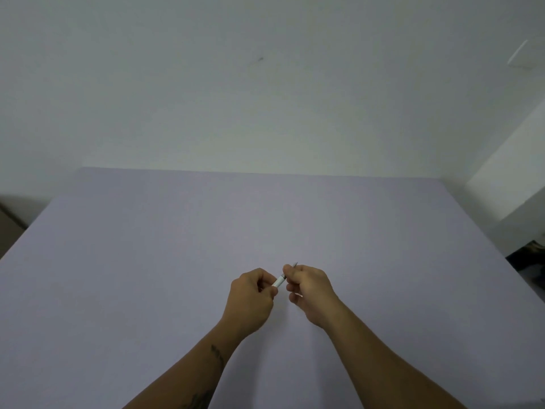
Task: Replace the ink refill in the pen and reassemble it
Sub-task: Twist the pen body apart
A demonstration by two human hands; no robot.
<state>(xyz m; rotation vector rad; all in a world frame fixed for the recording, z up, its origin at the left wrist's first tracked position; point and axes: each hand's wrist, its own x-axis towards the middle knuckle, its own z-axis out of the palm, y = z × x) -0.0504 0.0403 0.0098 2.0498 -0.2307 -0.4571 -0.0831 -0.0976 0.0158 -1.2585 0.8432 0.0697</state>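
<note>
A slim white pen (279,281) with a dark band and a grey tip is held between both hands, a little above the lavender table (177,246). My left hand (252,299) grips the white barrel end. My right hand (308,290) is closed on the tip end, and the grey point sticks out past its fingers, up and to the right. Most of the pen is hidden inside the two fists. A refill is not visible apart from the pen.
The table's far edge meets a pale wall (265,98). The left edge runs diagonally by a brown floor strip (8,228). Dark objects (528,258) lie off the right edge, below a white block (513,178).
</note>
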